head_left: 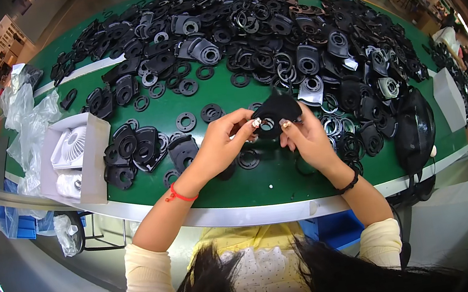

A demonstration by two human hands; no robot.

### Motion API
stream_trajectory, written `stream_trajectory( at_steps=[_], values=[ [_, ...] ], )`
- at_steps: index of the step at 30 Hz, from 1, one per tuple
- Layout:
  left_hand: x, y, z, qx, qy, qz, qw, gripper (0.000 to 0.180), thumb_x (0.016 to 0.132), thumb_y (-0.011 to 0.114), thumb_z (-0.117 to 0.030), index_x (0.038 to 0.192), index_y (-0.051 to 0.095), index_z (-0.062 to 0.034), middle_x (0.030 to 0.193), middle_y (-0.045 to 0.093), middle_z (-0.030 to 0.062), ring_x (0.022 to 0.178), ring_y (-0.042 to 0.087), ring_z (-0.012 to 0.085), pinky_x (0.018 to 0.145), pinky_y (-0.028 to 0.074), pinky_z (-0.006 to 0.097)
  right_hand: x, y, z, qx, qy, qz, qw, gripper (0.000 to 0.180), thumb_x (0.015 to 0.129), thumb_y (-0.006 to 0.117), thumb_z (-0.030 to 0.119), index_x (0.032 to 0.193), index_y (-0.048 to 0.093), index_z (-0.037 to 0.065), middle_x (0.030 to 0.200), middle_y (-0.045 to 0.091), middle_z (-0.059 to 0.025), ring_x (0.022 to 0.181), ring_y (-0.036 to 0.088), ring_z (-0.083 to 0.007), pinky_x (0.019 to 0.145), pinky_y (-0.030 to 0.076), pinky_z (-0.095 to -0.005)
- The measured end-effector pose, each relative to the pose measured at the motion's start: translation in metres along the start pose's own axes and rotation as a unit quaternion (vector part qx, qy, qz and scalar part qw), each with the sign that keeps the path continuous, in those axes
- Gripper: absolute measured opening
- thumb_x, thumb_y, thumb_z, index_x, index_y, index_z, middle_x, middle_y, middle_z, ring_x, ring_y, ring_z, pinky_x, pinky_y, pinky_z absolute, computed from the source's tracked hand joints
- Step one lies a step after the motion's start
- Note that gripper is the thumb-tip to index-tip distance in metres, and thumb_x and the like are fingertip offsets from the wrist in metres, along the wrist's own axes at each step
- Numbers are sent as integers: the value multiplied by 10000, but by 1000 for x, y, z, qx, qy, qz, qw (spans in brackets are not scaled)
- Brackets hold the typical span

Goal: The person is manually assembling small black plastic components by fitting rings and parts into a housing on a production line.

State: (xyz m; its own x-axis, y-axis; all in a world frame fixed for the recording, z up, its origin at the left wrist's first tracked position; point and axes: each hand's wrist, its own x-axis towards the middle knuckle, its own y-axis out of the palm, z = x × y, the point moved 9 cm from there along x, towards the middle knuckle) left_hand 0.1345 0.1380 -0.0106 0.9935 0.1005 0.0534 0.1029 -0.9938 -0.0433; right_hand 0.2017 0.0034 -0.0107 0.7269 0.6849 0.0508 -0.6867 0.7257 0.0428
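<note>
The left grip (222, 140) and right grip (311, 137) pinched one black part (277, 109) between them over the tabletop (228, 194), near the middle. Handling of this part appeared unfinished; the far pile (222, 32) suggested much work left, though completed pieces could not be distinguished.

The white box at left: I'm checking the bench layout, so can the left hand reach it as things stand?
Probably yes, once free: the left hand holds a black part now. Loose black pieces lie low beside the white box, but the way above them looks clear.
</note>
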Motion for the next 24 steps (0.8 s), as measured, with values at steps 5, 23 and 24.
stream_trajectory(
  at_steps=[5, 23, 24],
  values=[
    [-2, 8, -27, 248, 98, 18, 964, 193, 930, 520, -87, 1057, 603, 33, 818, 575, 93, 681, 560, 171, 662, 451, 309, 4, -11, 13, -53, -80, -1, 995, 422, 915, 583, 81, 1311, 438, 70, 1097, 543, -72, 747, 568, -61, 606, 421, -163],
    [-7, 14, -30, 279, 165, 14, 946, 138, 912, 527, -69, 987, 612, 8, 779, 566, 141, 684, 541, 288, 626, 431, 347, 6, 5, 15, -289, -44, 165, 942, 168, 860, 636, 115, 976, 593, 1, 823, 601, -53, 708, 588, -136, 652, 459, -247],
    [-6, 9, -32, 274, 155, 5, 949, 145, 914, 526, -70, 997, 616, 8, 776, 573, 139, 674, 540, 277, 623, 429, 336, 4, 0, 4, -258, 25, 204, 944, 196, 867, 640, 124, 1012, 581, 7, 832, 593, -29, 714, 579, -111, 655, 457, -234]
  ],
)
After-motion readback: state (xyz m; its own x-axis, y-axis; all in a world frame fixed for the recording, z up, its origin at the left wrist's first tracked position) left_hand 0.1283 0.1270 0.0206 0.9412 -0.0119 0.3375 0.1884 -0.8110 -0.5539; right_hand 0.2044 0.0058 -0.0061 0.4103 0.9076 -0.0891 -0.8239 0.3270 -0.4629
